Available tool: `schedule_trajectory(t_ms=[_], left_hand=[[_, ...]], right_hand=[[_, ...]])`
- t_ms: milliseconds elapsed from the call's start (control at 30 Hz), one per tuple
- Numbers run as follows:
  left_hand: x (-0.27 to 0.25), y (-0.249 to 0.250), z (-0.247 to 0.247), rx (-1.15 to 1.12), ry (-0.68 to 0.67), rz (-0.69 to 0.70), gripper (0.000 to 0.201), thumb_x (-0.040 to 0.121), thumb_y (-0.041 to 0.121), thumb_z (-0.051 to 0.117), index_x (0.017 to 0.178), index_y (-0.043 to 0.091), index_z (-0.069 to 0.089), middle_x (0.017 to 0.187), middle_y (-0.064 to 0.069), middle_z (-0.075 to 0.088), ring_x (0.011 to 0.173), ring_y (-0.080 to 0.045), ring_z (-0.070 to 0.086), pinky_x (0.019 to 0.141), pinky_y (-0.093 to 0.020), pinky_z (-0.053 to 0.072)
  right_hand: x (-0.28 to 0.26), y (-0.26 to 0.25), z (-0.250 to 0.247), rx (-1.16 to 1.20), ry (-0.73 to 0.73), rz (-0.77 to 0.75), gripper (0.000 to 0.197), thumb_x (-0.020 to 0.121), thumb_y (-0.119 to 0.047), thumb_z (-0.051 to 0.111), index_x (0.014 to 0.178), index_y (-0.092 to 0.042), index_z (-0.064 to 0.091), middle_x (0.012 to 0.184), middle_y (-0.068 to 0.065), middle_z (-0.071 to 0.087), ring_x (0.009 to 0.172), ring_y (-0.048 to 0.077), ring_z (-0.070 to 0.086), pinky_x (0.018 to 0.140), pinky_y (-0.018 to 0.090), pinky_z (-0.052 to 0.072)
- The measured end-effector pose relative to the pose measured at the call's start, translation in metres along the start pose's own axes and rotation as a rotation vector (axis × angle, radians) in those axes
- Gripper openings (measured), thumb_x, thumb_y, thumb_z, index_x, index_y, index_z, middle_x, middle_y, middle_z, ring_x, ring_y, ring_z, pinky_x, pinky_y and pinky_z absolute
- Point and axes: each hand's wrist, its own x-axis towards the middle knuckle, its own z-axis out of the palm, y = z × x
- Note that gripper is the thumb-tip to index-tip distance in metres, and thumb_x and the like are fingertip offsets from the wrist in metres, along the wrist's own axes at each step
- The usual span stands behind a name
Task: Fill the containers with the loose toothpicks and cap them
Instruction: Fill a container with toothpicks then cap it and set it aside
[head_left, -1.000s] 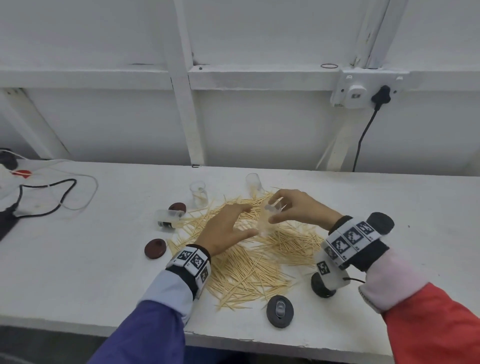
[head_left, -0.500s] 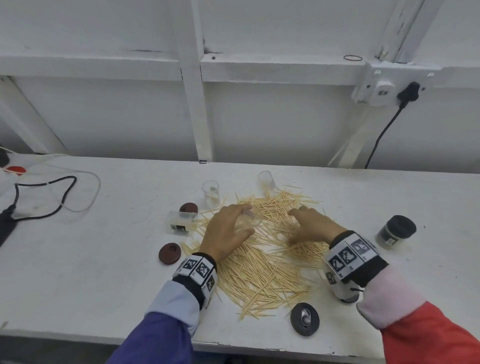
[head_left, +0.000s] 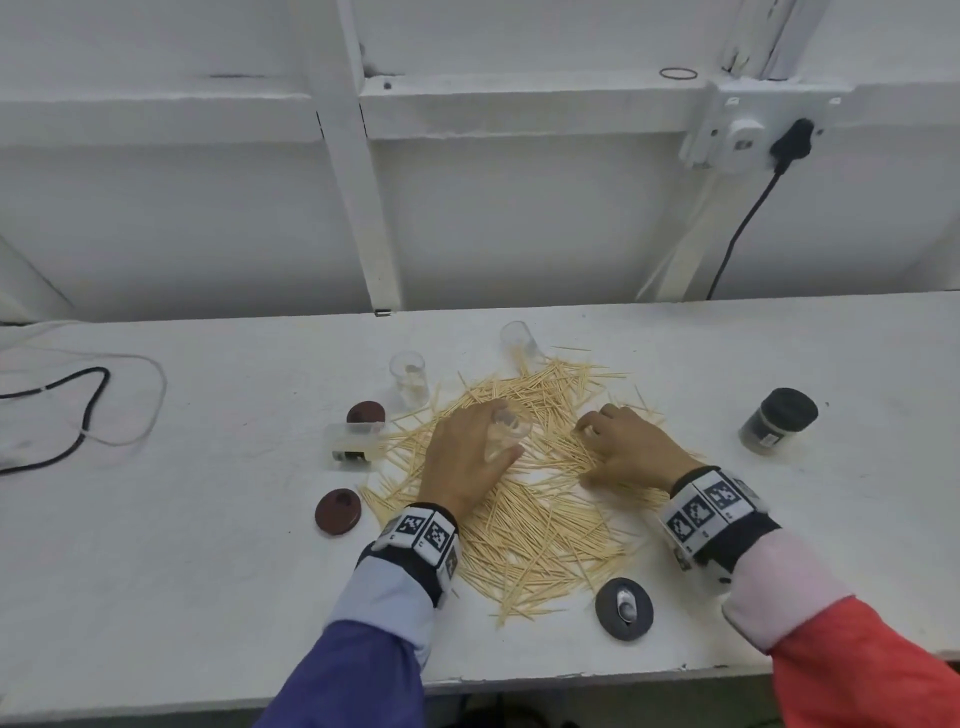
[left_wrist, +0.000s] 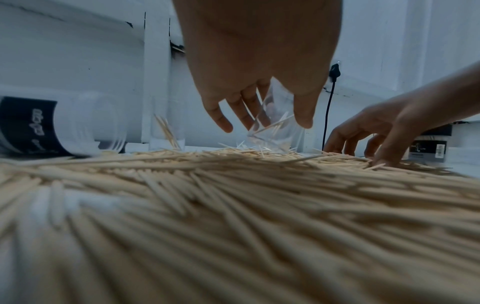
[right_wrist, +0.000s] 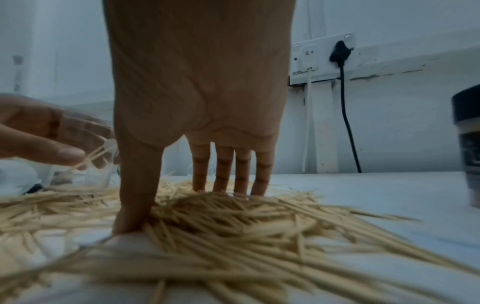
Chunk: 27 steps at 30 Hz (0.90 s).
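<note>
Holding a small clear plastic container (head_left: 506, 431) tilted over the heap, my left hand (head_left: 467, 457) wraps its fingers and thumb around the container's wall, a few sticks visible inside it in the left wrist view. My right hand (head_left: 631, 449) rests on the pile of loose pale wooden toothpicks (head_left: 540, 519), its thumb and straight fingertips (right_wrist: 226, 185) pressed down into the sticks with nothing pinched that I can make out; this grip is open. The pile spreads across the middle of the white counter (head_left: 182, 571), between and beneath both hands. At its far edge stand two more clear containers, an upright one (head_left: 409, 376) holding a few toothpicks and another (head_left: 518, 340) touching the sticks. A labelled clear container lying on its side (head_left: 349, 441) sits at the pile's left edge, with two round dark-red caps (head_left: 337, 512) near it. A black-capped dark container (head_left: 777, 418) stands upright, well apart to the right. A round black lid (head_left: 623, 608) lies just beside the pile's near edge. A black cable (head_left: 78, 415) loops at the far left.
</note>
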Motion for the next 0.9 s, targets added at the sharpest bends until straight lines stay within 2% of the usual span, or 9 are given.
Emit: schedule_trajectory(t_ms=[233, 367, 467, 533, 667, 733, 800, 900], left_hand=[[0.001, 0.003, 0.0, 0.004, -0.004, 0.007, 0.054, 0.086, 0.041, 0.069, 0.134, 0.023, 0.052, 0.128, 0.005, 0.06, 0.12, -0.017, 0.05, 0.101, -0.04, 0.039], [0.0, 0.003, -0.001, 0.005, -0.001, 0.002, 0.053, 0.085, 0.04, 0.069, 0.133, 0.023, 0.053, 0.126, 0.004, 0.061, 0.118, -0.018, 0.051, 0.1, -0.04, 0.04], [0.0, 0.003, -0.002, 0.019, -0.015, -0.005, 0.054, 0.085, 0.042, 0.068, 0.134, 0.024, 0.052, 0.126, 0.005, 0.06, 0.119, -0.018, 0.051, 0.101, -0.041, 0.039], [0.0, 0.003, -0.002, 0.034, -0.03, -0.013, 0.056, 0.086, 0.043, 0.068, 0.135, 0.024, 0.05, 0.127, 0.006, 0.059, 0.12, -0.017, 0.05, 0.102, -0.041, 0.038], [-0.001, 0.002, -0.001, 0.048, -0.046, -0.02, 0.057, 0.086, 0.045, 0.067, 0.136, 0.024, 0.05, 0.128, 0.006, 0.059, 0.12, -0.017, 0.049, 0.102, -0.039, 0.038], [0.0, 0.002, -0.002, 0.055, -0.051, -0.026, 0.057, 0.085, 0.045, 0.067, 0.135, 0.024, 0.05, 0.127, 0.006, 0.059, 0.119, -0.016, 0.049, 0.101, -0.039, 0.038], [0.001, 0.003, -0.002, 0.062, -0.056, -0.031, 0.057, 0.085, 0.045, 0.067, 0.135, 0.025, 0.05, 0.128, 0.006, 0.058, 0.12, -0.017, 0.049, 0.102, -0.04, 0.038], [0.0, 0.003, -0.001, 0.079, -0.061, -0.04, 0.058, 0.085, 0.046, 0.067, 0.136, 0.026, 0.049, 0.128, 0.006, 0.058, 0.121, -0.017, 0.049, 0.101, -0.039, 0.038]], right_hand=[[-0.004, 0.004, 0.003, 0.022, 0.042, -0.04, 0.056, 0.081, -0.043, 0.072, 0.13, -0.029, 0.049, 0.116, -0.007, 0.05, 0.112, 0.015, 0.045, 0.088, 0.035, 0.045], [-0.002, 0.004, 0.001, 0.011, 0.017, -0.046, 0.067, 0.082, -0.044, 0.071, 0.141, -0.029, 0.044, 0.119, -0.003, 0.048, 0.113, 0.016, 0.042, 0.092, 0.036, 0.043], [0.0, 0.008, 0.001, 0.035, -0.006, -0.037, 0.07, 0.079, -0.042, 0.076, 0.141, -0.029, 0.047, 0.116, -0.004, 0.046, 0.11, 0.014, 0.04, 0.094, 0.034, 0.041], [0.001, 0.01, 0.0, 0.078, 0.016, -0.04, 0.063, 0.076, -0.037, 0.079, 0.133, -0.026, 0.055, 0.11, -0.006, 0.048, 0.104, 0.011, 0.043, 0.09, 0.029, 0.041], [0.002, 0.015, 0.001, 0.11, 0.055, -0.068, 0.044, 0.078, -0.028, 0.08, 0.118, -0.021, 0.064, 0.1, -0.006, 0.052, 0.09, 0.009, 0.048, 0.07, 0.014, 0.036], [0.003, 0.015, 0.003, 0.122, 0.062, -0.06, 0.04, 0.079, -0.028, 0.078, 0.116, -0.021, 0.064, 0.104, -0.004, 0.051, 0.092, 0.012, 0.05, 0.072, 0.018, 0.037], [0.002, 0.015, 0.003, 0.125, 0.07, -0.038, 0.043, 0.079, -0.029, 0.078, 0.119, -0.02, 0.064, 0.111, -0.001, 0.048, 0.099, 0.016, 0.05, 0.079, 0.025, 0.04], [-0.001, 0.016, 0.002, 0.086, 0.093, 0.001, 0.045, 0.078, -0.036, 0.078, 0.119, -0.023, 0.064, 0.12, -0.005, 0.042, 0.11, 0.014, 0.044, 0.082, 0.028, 0.04]])
